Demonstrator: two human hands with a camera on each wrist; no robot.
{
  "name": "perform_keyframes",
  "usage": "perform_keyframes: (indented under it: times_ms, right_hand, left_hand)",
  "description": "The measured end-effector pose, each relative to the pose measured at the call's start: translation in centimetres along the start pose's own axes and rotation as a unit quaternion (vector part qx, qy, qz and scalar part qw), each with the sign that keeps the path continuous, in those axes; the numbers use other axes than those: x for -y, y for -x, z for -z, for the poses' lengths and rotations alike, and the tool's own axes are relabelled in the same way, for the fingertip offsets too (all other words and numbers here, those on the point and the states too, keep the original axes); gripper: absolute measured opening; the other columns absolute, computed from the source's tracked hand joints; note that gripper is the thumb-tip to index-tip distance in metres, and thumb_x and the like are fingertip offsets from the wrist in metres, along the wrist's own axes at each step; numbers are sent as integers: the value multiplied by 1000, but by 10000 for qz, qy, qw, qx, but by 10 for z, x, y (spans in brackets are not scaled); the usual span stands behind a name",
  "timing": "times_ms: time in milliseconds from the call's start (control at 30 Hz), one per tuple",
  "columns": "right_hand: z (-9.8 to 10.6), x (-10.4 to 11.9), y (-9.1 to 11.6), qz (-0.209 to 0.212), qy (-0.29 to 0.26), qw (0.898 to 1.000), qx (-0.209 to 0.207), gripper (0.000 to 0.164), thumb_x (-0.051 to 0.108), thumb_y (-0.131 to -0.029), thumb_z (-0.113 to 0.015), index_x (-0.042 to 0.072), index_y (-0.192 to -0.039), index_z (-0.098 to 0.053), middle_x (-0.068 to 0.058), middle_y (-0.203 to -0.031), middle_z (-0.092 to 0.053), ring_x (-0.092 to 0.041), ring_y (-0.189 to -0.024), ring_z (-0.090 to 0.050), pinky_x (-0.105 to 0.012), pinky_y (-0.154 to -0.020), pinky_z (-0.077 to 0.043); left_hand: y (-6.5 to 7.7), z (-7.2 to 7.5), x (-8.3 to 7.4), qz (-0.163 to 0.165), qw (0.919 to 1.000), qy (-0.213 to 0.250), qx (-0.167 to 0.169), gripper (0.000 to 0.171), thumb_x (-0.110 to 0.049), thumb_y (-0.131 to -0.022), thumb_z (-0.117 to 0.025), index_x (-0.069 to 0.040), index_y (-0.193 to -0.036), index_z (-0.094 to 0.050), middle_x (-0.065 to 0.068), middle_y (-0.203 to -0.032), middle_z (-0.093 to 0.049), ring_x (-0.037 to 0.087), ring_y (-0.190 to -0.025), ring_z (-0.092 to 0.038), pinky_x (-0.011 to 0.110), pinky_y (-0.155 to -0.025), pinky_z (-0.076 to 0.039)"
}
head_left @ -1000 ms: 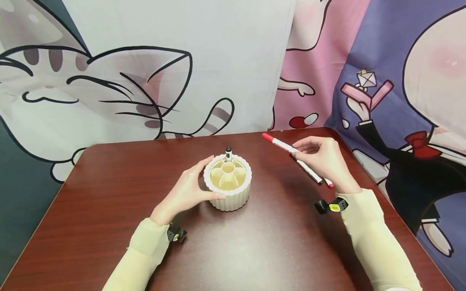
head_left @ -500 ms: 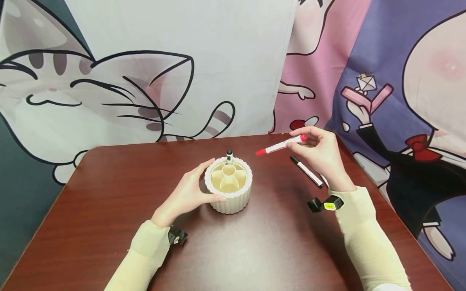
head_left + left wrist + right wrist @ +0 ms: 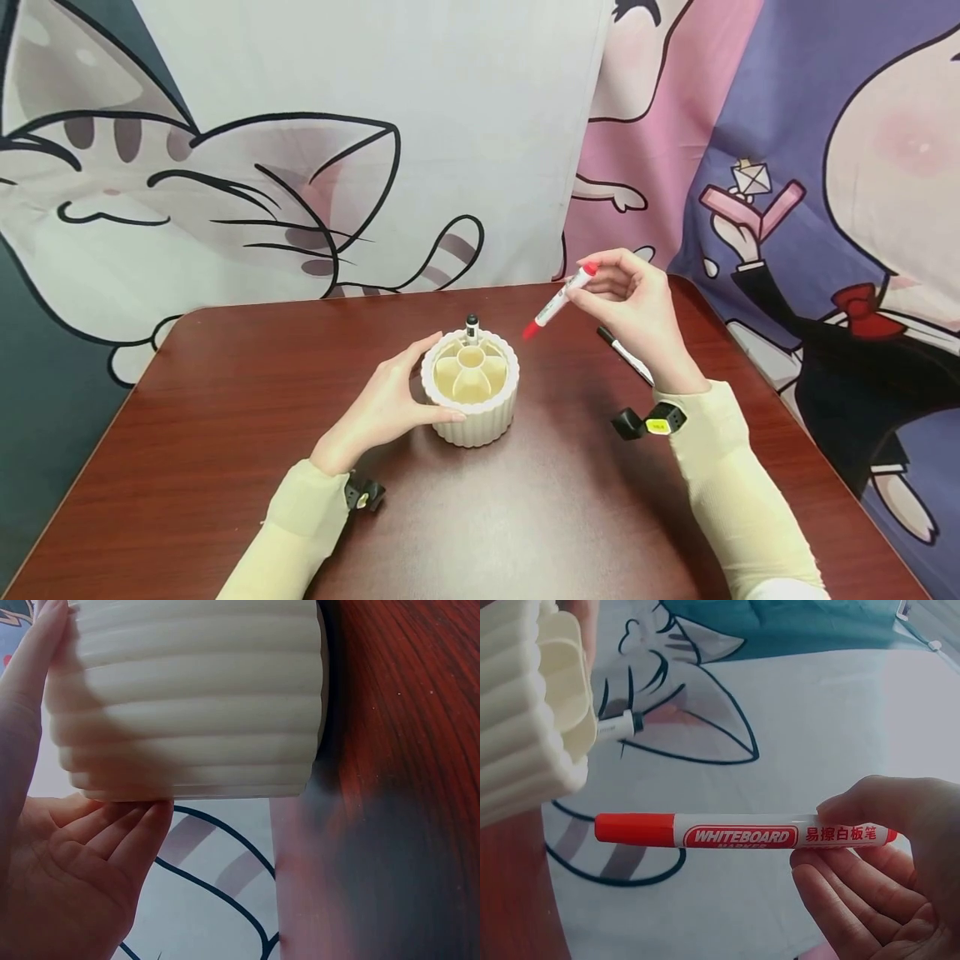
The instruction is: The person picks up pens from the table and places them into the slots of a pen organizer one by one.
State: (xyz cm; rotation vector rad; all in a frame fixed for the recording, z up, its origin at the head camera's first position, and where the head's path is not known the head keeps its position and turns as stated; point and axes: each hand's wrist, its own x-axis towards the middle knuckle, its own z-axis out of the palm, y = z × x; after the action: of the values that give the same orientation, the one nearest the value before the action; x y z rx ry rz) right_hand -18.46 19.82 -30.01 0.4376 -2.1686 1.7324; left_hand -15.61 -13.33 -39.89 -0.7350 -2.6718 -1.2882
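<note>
My left hand (image 3: 384, 398) holds a cream, fluted round pen holder (image 3: 480, 428) at its left side, thumb in front and fingers behind. Its top is divided into compartments around a central ring. One black-capped marker (image 3: 472, 328) stands upright in a rear compartment. In my right hand (image 3: 636, 310), thumb and fingers pinch a red-and-white whiteboard marker (image 3: 742, 831) near its end. That marker slants in the air to the right of the pen holder, red cap down and apart from it. The left wrist view shows the holder's ribbed wall (image 3: 195, 697) against my fingers.
Another marker with a black cap (image 3: 604, 333) lies on the dark red wooden table (image 3: 247, 433), partly hidden by my right hand. A cartoon-printed cloth (image 3: 480, 150) hangs along the back edge of the table.
My right hand has lifted the red marker off the table, moved left with it and turned its cap downward towards the pen holder. My left hand stays on the holder.
</note>
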Motion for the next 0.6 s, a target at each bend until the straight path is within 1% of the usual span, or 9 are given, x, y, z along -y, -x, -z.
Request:
perform_keyframes:
  times_ms: [133, 267, 433, 600]
  right_hand:
    - [-9, 3, -3, 177, -173, 9996, 109, 32, 0, -82, -83, 0, -111, -70, -10, -96, -75, -21, -84, -72, -27, -78, -58]
    - [-17, 5, -4, 307, -309, 9988, 243, 35, -2, -82, -83, 0, -114, -69, -11, -97, -75, -22, -85, -72, -28, -79, -58]
    - [-27, 3, 0, 310, -335, 9980, 433, 34, -2, -82, -83, 3, -113, -70, -12, -96, -74, -23, -85, -72, -29, -78, -59]
    - [-35, 4, 1, 307, -389, 9976, 491, 32, 1, -82, -85, 5, -110, -70, -11, -94, -74, -25, -85, -71, -31, -77, -59]
  left_hand:
    - [-1, 1, 0, -33, 10000, 14, -25, 113, -58, -63, -93, -11, -153, -43, 1, -148, -52, 15, -126, -55, 41, -104, -46]
    - [-1, 2, 1, -60, 9999, 59, -61, 112, -56, -63, -94, -11, -153, -43, 1, -148, -52, 16, -126, -55, 44, -103, -47]
    - [1, 0, 1, -30, 10000, 73, 42, 113, -57, -64, -93, -11, -154, -43, 2, -148, -52, 16, -125, -56, 43, -102, -48]
    - [0, 0, 1, -40, 9999, 92, 12, 112, -56, -64, -94, -11, -153, -43, 1, -149, -51, 16, -125, -56, 41, -103, -47]
